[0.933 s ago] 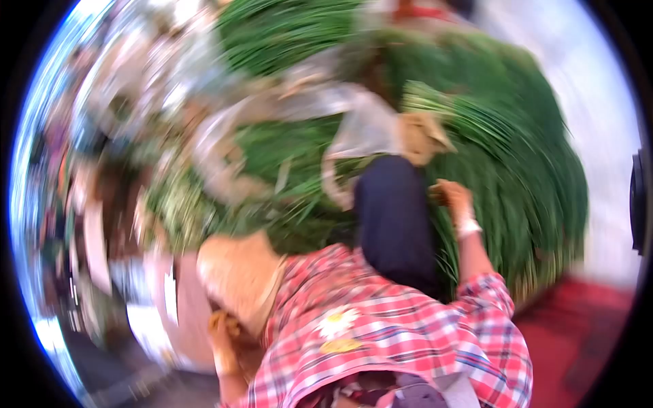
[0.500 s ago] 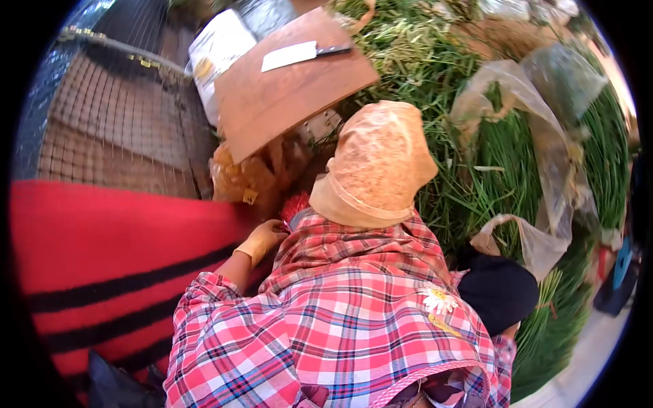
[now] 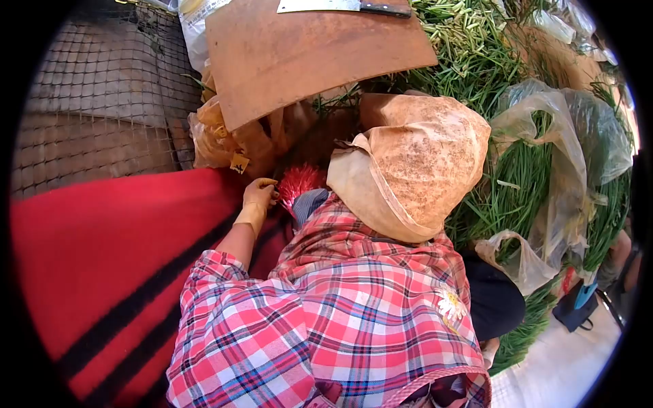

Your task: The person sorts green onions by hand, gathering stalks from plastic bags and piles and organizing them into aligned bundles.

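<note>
Containers first.
- A clear plastic bag (image 3: 585,136), thin and crinkled, lies open over long green stalks (image 3: 524,177). The stalks are narrow and straight and are packed in bundles.
- A second clear bag (image 3: 513,255), with loop handles, lies just below it on the same greens.
- Under the board's lower edge sit amber plastic bags (image 3: 224,136), glossy and bunched. Their contents can't be made out. A small yellow tag (image 3: 239,162) hangs from them, with no legible writing.
- A white printed sack (image 3: 192,24) shows at the top edge. Its print is too small to read.

Materials.
- The wooden board (image 3: 306,47) is flat, brown and rectangular. It rests tilted over the bags, and a cleaver (image 3: 340,6) with a dark handle lies on its far edge.
- There is wire mesh (image 3: 88,102) to the left.
- The red blanket (image 3: 102,272), with black stripes, looks fuzzy.
- You wear a tan cloth hat (image 3: 415,163), mottled and soft, and a red plaid shirt (image 3: 354,319) with a daisy motif.

Hands.
- Your left hand (image 3: 258,200) is in a tan rubber glove. Its fingers are bent, and the tips touch a red bristly tuft (image 3: 299,182) just under the hat brim, beside the blanket's edge. I cannot tell whether the fingers actually grip it.
- Your right hand is hidden behind your body.
</note>
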A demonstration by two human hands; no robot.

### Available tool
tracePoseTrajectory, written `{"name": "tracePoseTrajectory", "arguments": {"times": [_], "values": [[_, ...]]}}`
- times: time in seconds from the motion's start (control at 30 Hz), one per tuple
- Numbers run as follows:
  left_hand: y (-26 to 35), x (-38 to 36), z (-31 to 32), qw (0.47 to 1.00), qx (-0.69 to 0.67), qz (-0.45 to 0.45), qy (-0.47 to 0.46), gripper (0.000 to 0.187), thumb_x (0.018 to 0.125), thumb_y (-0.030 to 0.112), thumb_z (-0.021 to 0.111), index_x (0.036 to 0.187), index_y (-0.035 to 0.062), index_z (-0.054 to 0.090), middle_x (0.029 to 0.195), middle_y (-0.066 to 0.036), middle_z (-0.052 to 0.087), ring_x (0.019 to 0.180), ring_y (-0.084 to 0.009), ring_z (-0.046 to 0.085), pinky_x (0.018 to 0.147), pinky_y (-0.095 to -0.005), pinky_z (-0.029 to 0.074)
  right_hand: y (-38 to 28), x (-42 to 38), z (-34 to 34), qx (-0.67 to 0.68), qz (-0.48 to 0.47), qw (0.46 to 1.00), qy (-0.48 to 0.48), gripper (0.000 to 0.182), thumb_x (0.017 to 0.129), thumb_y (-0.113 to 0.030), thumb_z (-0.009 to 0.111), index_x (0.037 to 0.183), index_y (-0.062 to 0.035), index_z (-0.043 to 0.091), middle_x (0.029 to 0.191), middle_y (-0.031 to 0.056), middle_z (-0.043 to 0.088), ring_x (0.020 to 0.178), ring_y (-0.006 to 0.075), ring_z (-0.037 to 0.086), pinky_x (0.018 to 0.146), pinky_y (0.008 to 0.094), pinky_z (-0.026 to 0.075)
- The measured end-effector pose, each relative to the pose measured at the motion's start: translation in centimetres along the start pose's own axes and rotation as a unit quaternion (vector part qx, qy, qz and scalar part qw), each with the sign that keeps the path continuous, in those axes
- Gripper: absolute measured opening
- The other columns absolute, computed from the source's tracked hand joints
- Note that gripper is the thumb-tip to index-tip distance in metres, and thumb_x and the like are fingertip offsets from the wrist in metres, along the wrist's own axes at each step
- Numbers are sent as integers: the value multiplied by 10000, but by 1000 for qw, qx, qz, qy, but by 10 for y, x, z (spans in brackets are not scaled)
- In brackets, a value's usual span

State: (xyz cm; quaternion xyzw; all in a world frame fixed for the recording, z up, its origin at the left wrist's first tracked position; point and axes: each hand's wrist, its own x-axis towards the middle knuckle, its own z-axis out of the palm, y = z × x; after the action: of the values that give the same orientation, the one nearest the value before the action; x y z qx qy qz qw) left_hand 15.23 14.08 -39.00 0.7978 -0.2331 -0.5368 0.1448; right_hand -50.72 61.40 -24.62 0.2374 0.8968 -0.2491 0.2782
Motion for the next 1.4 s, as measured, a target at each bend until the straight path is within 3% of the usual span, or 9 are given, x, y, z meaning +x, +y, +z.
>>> {"name": "tracePoseTrajectory", "arguments": {"times": [0.2,0.3,0.5,0.57,0.83,0.9,0.97,1.2,1.4], "values": [[25,24,40,963,224,139,-61,326,758,261,667,1009,54,663,874,-111,669,800,-223,623,701,-310,482,-27,-8,-17,-27,-25,999,-22,509,782,-316,674,1174,-21,537,1023,117,627,853,220,623,670,330,517],[23,52,55,929,327,147,-90,437,723,357,683,1057,76,659,1000,-168,650,994,-313,601,851,-367,469,-27,-3,-13,-23,-147,988,35,343,813,-372,609,986,-76,622,733,27,630,555,131,573,420,270,422],[-5,101,47,956,228,125,-137,294,765,220,648,1008,55,669,792,-102,671,616,-199,593,569,-320,481,-40,-40,4,-53,-138,988,36,336,737,-464,639,815,-138,613,635,-8,568,461,112,476,383,253,316],[24,70,42,982,135,-47,-126,245,765,217,636,966,87,687,731,-68,653,521,-161,525,456,-306,398,-41,-47,16,-26,-117,992,40,277,771,-388,630,862,-127,624,632,-12,573,447,100,470,369,244,310],[-13,126,53,883,407,218,-90,210,794,214,624,941,76,682,645,-50,604,412,-134,443,370,-278,323,-31,-53,41,19,-60,997,45,211,800,-304,627,888,-112,634,610,-22,563,418,85,453,351,231,297],[24,64,36,981,153,-1,-115,171,773,188,664,883,58,672,629,-57,590,427,-138,458,376,-281,336,-28,-56,39,10,-47,998,43,208,799,-302,628,882,-111,633,604,-24,559,414,84,450,350,230,295],[35,47,23,987,121,-9,-109,141,771,163,678,846,46,655,619,-63,583,429,-138,467,378,-276,346,-24,-58,36,6,-38,998,45,204,798,-299,630,876,-110,633,599,-26,555,410,83,447,349,228,293],[76,5,-10,994,23,107,-31,129,783,118,628,681,43,605,537,-44,551,384,-103,439,364,-227,319,-40,-62,16,17,-121,992,-15,177,793,-291,641,808,-116,620,551,-37,509,374,74,412,341,217,268],[207,-66,-28,930,-163,319,-77,125,831,161,648,821,36,645,649,-28,595,510,-85,512,462,-204,400,-70,-4,-17,-51,-189,981,10,246,831,-373,581,702,-165,555,495,-33,450,351,86,371,326,239,243]]}}
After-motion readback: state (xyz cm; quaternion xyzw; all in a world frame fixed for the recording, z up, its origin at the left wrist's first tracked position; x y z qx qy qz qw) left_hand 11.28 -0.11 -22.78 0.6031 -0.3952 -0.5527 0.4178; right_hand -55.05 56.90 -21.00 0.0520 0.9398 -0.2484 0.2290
